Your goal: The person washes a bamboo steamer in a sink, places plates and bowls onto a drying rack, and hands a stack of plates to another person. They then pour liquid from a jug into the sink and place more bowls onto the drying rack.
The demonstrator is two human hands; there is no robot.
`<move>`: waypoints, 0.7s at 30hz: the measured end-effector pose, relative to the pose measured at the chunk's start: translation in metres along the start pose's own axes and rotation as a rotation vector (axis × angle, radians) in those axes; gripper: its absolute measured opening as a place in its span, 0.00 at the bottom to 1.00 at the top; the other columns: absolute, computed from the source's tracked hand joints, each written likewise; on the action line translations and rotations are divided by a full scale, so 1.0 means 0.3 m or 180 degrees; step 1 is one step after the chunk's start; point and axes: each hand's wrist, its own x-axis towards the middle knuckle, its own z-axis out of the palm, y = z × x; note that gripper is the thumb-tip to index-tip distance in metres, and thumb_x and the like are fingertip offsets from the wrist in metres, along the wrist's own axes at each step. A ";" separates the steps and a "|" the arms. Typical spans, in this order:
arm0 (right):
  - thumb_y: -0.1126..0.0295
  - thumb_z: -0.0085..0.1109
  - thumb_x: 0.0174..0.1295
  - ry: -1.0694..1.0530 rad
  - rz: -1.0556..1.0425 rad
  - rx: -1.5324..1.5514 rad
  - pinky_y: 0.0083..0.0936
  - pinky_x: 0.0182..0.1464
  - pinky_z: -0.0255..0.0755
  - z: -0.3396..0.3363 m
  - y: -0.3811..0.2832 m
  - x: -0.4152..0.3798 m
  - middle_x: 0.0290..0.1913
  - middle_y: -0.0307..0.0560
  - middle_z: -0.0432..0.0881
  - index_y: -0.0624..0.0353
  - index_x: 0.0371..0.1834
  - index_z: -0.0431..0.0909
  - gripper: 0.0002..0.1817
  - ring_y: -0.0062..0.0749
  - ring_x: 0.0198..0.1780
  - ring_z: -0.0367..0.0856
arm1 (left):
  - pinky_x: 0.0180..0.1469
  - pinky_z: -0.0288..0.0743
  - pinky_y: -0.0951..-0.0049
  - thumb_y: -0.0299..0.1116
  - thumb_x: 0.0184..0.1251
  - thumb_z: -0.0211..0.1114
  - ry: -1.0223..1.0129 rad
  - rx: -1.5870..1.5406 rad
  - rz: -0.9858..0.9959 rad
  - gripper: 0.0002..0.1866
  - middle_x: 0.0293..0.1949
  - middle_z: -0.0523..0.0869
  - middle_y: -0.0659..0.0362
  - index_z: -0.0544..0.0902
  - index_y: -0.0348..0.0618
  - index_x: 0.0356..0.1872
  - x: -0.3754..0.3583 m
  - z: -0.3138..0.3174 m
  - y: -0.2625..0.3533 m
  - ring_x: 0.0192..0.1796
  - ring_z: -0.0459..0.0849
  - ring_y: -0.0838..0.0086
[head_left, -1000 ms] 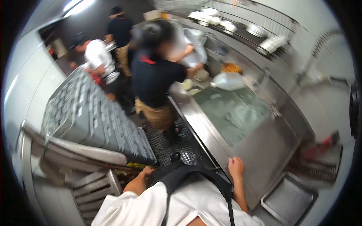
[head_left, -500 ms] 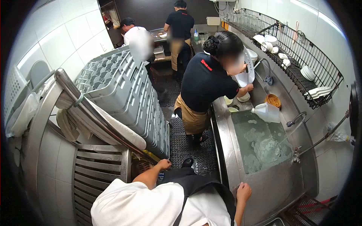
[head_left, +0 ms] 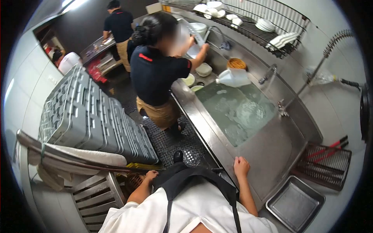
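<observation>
1. Stainless steel runs along your right side: your right hand [head_left: 241, 167] rests on the flat rim of the steel sink counter [head_left: 272, 155], fingers curled loosely with the knuckles up, gripping nothing that shows.
2. Your left hand [head_left: 150, 176] hangs low beside your apron [head_left: 186, 180], near the foot of the stacked grey dish racks [head_left: 89, 116]; its fingers look half bent, and you cannot tell from this view whether they hold anything.
3. Ahead of your right hand the sink basin [head_left: 237, 112] is full of cloudy, greenish water with foam on top.
4. At the far end of that basin a white plastic jug [head_left: 233, 77] lies on its side at the water's edge, with an orange scrubber or basket [head_left: 237, 63] just behind it.
5. To your right, below the counter's end, a shallow metal tray [head_left: 295, 202] lies flat, and a dark wire rack [head_left: 324, 163] with red-handled tools sits just beyond it.
6. A co-worker in a black shirt [head_left: 157, 75] stands at the sink ahead of you, arms raised toward a faucet [head_left: 217, 37], with small bowls [head_left: 203, 70] stacked on the counter beside them.
7. On the wall above, a wire shelf [head_left: 248, 23] carries white plates and bowls.
8. Farther back another person in black [head_left: 118, 25] stands at a counter.
9. Black rubber matting [head_left: 171, 141] covers the floor between you and the co-worker.
</observation>
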 end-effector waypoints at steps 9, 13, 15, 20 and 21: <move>0.61 0.63 0.65 0.0017 0.0096 -0.0009 0.54 0.35 0.69 -0.007 -0.011 0.002 0.28 0.56 0.81 0.61 0.23 0.75 0.18 0.61 0.32 0.80 | 0.47 0.81 0.65 0.42 0.68 0.69 0.0069 -0.0083 0.0346 0.13 0.39 0.93 0.57 0.91 0.50 0.47 0.009 -0.031 0.084 0.41 0.91 0.68; 0.59 0.63 0.65 0.0029 0.0115 0.0000 0.54 0.34 0.70 -0.014 -0.008 -0.003 0.28 0.56 0.81 0.60 0.23 0.75 0.18 0.61 0.32 0.80 | 0.45 0.81 0.67 0.40 0.68 0.68 -0.0078 -0.0396 0.0166 0.12 0.38 0.92 0.57 0.91 0.48 0.47 0.033 -0.017 0.073 0.39 0.91 0.70; 0.59 0.64 0.65 0.0050 0.0096 -0.0004 0.53 0.35 0.70 -0.010 -0.008 -0.002 0.28 0.55 0.81 0.60 0.23 0.75 0.18 0.60 0.33 0.81 | 0.47 0.82 0.66 0.43 0.68 0.68 -0.0039 -0.0113 0.0189 0.14 0.39 0.93 0.56 0.91 0.50 0.49 0.043 -0.012 0.058 0.42 0.91 0.67; 0.60 0.63 0.65 0.0017 0.0072 -0.0113 0.53 0.35 0.69 0.009 0.005 -0.016 0.28 0.56 0.81 0.61 0.22 0.76 0.18 0.59 0.32 0.80 | 0.52 0.81 0.62 0.47 0.66 0.67 0.0184 0.0093 0.0293 0.17 0.41 0.93 0.54 0.91 0.51 0.47 0.039 0.024 0.011 0.46 0.91 0.61; 0.60 0.62 0.65 0.0026 0.0043 -0.0131 0.53 0.35 0.69 0.015 0.002 -0.003 0.28 0.55 0.81 0.61 0.22 0.75 0.18 0.59 0.32 0.81 | 0.50 0.82 0.60 0.48 0.66 0.65 0.0298 0.0127 0.0251 0.17 0.38 0.92 0.54 0.91 0.50 0.45 0.044 0.031 0.006 0.43 0.91 0.59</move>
